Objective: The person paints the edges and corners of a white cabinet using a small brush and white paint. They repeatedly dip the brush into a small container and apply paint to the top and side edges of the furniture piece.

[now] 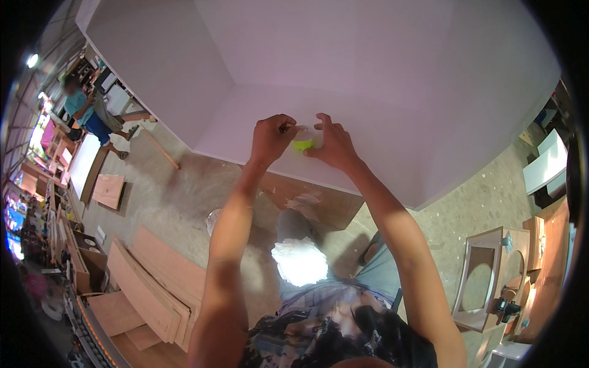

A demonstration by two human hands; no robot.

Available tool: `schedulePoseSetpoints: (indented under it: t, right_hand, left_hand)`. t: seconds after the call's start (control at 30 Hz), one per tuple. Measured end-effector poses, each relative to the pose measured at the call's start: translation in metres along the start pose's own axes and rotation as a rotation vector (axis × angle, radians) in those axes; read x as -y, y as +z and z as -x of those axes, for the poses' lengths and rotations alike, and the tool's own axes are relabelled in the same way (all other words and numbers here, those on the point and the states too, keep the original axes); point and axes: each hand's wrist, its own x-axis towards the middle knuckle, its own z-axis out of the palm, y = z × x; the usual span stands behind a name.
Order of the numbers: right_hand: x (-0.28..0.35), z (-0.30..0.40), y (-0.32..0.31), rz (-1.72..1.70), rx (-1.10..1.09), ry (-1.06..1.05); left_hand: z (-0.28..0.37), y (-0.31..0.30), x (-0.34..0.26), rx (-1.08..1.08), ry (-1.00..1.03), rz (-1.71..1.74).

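Note:
A small container (303, 144), bright green below and clear or whitish above, is at the front of a white panelled box (276, 99), over its bottom panel. My right hand (336, 145) is around the container's right side, thumb at the green part and index finger raised. On the other side, my left hand (274, 138) has its fingertips pinched together close to the container's top; whether something thin is between them is too small to tell. A crumpled white cloth (300, 262) rests on my leg, below my forearms.
A brown wooden block (317, 198) stands beneath the box's front edge. Stacked plywood boards (142, 294) are at lower left. To the right stands a wooden frame (490, 276) with a dark power tool (507, 309). Another person (85, 108) stands at far left, near a wooden stick (159, 147).

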Motion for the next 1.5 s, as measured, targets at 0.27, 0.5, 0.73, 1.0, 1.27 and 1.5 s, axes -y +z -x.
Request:
schedulePoseSetpoints:
  t: [0.27, 0.5, 0.73, 1.0, 1.27, 1.5]
  right_hand:
    - [-0.001, -0.005, 0.015, 0.004, -0.081, 0.019]
    - [-0.007, -0.001, 0.011, 0.035, -0.104, 0.004]
    - [-0.007, 0.0, 0.009, 0.025, -0.103, 0.009]
    - [-0.008, 0.0, 0.012, 0.043, -0.11, 0.013]
    - [-0.006, 0.004, 0.015, 0.067, -0.096, 0.013]
    - [-0.003, 0.009, 0.007, 0.083, -0.063, 0.018]
  left_hand:
    - [0.015, 0.004, -0.005, -0.095, -0.111, 0.192]
    - [0.035, -0.018, 0.018, -0.035, -0.077, 0.276]
    - [0.035, -0.035, 0.009, -0.092, -0.14, 0.278]
    - [0.039, -0.03, 0.016, -0.178, -0.331, 0.194]
    - [0.051, -0.016, 0.026, -0.31, -0.395, 0.318]
    - [0.08, -0.038, 0.01, -0.438, -0.366, 1.06]
